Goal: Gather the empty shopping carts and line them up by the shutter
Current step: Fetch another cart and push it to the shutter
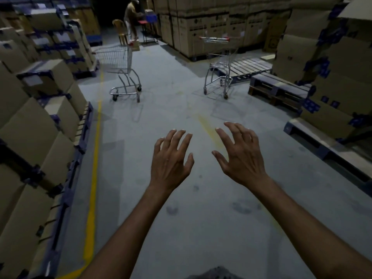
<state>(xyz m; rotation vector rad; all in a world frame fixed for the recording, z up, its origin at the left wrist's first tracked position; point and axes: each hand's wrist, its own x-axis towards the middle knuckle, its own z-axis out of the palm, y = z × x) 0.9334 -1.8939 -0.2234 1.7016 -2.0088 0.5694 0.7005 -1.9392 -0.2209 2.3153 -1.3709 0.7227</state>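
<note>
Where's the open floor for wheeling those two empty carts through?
The grey concrete aisle is bare between the yellow floor line and the blue wooden pallets, and between the silver wire cart and the red-handled cart. Crowded: stacked cardboard boxes along the left, more boxes right.

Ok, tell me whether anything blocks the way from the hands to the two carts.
Nothing visible does. Bare floor runs from the left hand and right hand to the left shopping cart and right shopping cart; the pallets lie off to the right.
</note>
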